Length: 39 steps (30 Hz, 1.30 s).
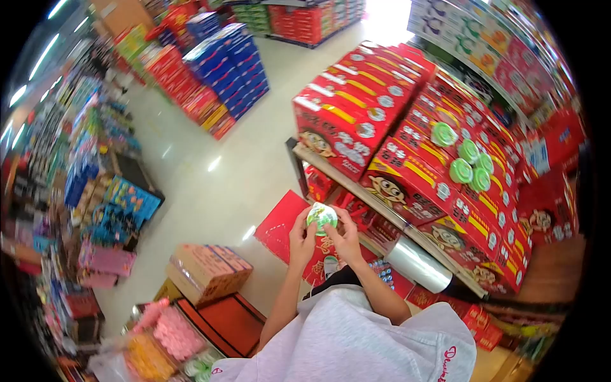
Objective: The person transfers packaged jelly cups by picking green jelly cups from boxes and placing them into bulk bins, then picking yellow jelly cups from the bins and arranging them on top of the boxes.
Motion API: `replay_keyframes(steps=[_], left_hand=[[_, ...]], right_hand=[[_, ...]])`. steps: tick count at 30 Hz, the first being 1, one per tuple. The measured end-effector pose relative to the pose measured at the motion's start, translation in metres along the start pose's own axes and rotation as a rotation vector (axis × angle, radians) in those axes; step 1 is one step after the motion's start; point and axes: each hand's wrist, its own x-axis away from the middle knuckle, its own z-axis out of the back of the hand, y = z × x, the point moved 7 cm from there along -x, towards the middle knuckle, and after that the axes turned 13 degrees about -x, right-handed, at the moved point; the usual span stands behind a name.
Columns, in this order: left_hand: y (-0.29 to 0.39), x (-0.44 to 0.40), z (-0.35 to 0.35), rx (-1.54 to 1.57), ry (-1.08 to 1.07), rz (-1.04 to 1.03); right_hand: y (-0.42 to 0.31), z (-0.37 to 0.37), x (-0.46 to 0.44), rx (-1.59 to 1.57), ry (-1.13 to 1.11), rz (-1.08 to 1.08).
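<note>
In front of my body I hold a small cup with a shiny green-and-white lid (322, 215). My left hand (300, 234) grips it from the left side, fingers closed around it. From the right, my right hand (345, 233) is closed on the same cup, its thumb lying over the lid. Several similar green-lidded cups (461, 170) sit grouped on top of the red cartons (407, 149) to my right. What is inside the held cup cannot be seen.
Red cartons rest on a shelf with a metal edge (382, 210); a clear plastic roll (420, 264) is below it. A cardboard box (209, 272) stands at lower left near bags of pink items (178, 334). Blue cartons (229, 70) are stacked across the aisle.
</note>
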Motion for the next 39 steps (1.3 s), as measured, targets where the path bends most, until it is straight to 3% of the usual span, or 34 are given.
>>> replay_keyframes(steps=[3,7,12,22,31,33,34,39], left_hand=[[0.0,0.034,0.061,0.042,0.201,0.077],[-0.011,0.074,0.132,0.036,0.487,-0.016],[-0.023,0.143,0.203,-0.046,0.774,0.053],[-0.032,0.273,0.294,-0.192,1.115,0.032],[-0.058,0.391,0.353,-0.365,1.479,0.166],[-0.067,0.421,0.364,-0.526,1.596,0.265],[-0.077,0.433,0.369,-0.483,1.583,0.37],[-0.131,0.493,0.395,-0.162,1.774,0.337]], right_hand=[[0.022,-0.059,0.004,0.034,-0.166,-0.05],[0.054,-0.122,0.024,0.257,-0.365,-0.028],[0.089,-0.191,0.067,0.361,-0.526,-0.11],[0.179,-0.284,0.16,0.455,-0.909,-0.193],[0.245,-0.374,0.253,0.475,-1.22,-0.182],[0.266,-0.391,0.278,0.515,-1.317,-0.202],[0.274,-0.403,0.292,0.455,-1.354,-0.157],[0.322,-0.447,0.366,0.466,-1.526,-0.202]])
